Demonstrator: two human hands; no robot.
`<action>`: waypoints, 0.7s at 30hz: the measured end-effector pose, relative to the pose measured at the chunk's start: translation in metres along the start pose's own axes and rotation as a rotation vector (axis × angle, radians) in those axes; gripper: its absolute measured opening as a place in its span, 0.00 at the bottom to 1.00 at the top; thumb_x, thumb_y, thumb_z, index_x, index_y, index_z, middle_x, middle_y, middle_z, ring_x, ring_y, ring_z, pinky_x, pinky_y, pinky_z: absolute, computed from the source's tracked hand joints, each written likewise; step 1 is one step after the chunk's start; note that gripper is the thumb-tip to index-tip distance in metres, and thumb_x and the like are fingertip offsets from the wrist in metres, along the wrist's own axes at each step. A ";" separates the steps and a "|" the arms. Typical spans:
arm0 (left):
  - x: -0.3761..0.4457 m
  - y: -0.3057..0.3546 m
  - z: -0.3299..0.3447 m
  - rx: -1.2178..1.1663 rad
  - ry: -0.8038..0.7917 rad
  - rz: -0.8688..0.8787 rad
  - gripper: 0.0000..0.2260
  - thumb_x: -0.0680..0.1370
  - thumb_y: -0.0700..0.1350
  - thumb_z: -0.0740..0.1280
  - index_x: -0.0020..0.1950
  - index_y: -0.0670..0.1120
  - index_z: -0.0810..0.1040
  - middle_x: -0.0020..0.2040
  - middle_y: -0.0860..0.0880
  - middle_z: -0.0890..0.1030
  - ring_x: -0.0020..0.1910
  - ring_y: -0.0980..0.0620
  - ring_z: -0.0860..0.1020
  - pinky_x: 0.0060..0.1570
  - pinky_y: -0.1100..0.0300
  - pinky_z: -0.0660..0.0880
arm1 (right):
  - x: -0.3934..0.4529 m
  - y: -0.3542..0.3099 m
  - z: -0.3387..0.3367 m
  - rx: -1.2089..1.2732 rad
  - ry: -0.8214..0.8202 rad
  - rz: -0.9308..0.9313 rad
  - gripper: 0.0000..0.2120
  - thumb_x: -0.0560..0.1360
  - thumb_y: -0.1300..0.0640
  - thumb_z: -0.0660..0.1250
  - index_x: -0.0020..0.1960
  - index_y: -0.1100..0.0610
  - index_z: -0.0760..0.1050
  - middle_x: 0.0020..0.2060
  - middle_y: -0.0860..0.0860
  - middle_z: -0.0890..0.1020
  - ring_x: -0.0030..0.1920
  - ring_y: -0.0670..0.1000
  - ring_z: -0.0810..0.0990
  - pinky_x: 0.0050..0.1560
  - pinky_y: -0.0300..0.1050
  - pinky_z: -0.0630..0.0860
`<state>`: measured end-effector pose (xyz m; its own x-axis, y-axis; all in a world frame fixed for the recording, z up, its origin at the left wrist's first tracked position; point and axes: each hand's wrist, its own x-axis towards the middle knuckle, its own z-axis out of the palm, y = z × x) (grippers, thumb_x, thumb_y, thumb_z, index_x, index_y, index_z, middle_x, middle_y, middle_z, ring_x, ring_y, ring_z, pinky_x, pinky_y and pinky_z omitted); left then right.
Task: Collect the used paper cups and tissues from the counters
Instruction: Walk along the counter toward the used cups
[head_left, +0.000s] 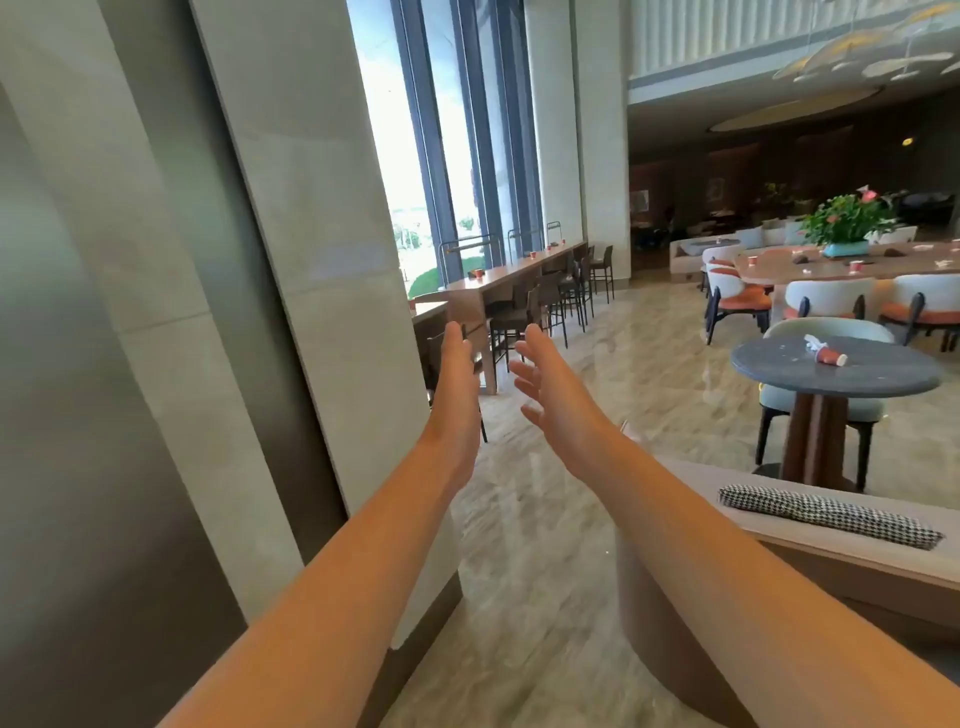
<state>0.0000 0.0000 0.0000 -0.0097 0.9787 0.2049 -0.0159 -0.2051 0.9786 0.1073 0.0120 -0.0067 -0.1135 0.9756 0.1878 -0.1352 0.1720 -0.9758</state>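
Observation:
Both my arms reach forward at chest height, empty. My left hand (457, 384) and my right hand (550, 389) have straight fingers and hold nothing. Far ahead runs a long wooden counter (514, 270) by the windows, with small red paper cups on it, one cup (477, 273) near its front end and another cup (532, 254) farther back. On the round grey table (831, 371) at right lies a tipped red cup (831, 356) with a crumpled white tissue (811, 342) beside it. A red cup (855, 265) and white tissues sit on the large wooden table (810, 267).
A stone pillar (322, 260) and a dark metal wall stand close on my left. Bar stools (561, 296) line the counter. A beige sofa back with a checked cushion (826, 514) is at lower right. Marble floor (639, 364) stretches ahead. Chairs ring the tables; a flowering plant (852, 218) stands behind.

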 end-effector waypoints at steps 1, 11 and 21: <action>0.001 -0.004 0.006 -0.048 0.012 0.006 0.33 0.82 0.70 0.43 0.84 0.55 0.53 0.85 0.52 0.52 0.83 0.51 0.53 0.81 0.40 0.48 | 0.003 0.005 -0.006 0.011 0.000 0.004 0.30 0.82 0.35 0.52 0.79 0.49 0.63 0.76 0.50 0.70 0.76 0.52 0.66 0.74 0.53 0.61; 0.000 -0.073 0.021 -0.035 0.147 0.011 0.33 0.79 0.70 0.42 0.82 0.60 0.55 0.84 0.58 0.54 0.81 0.58 0.54 0.80 0.46 0.48 | 0.013 0.071 -0.025 0.049 -0.121 0.047 0.39 0.72 0.27 0.55 0.79 0.43 0.63 0.75 0.43 0.70 0.75 0.44 0.67 0.78 0.52 0.61; 0.060 -0.144 -0.036 -0.116 0.254 0.008 0.30 0.81 0.67 0.44 0.80 0.59 0.61 0.81 0.57 0.63 0.79 0.60 0.62 0.80 0.52 0.54 | 0.084 0.149 0.006 0.032 -0.171 0.108 0.46 0.64 0.23 0.54 0.77 0.42 0.65 0.74 0.39 0.72 0.73 0.39 0.68 0.78 0.49 0.62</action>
<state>-0.0340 0.0877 -0.1297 -0.2607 0.9470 0.1875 -0.1291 -0.2267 0.9654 0.0719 0.1189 -0.1353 -0.2944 0.9503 0.1015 -0.1442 0.0608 -0.9877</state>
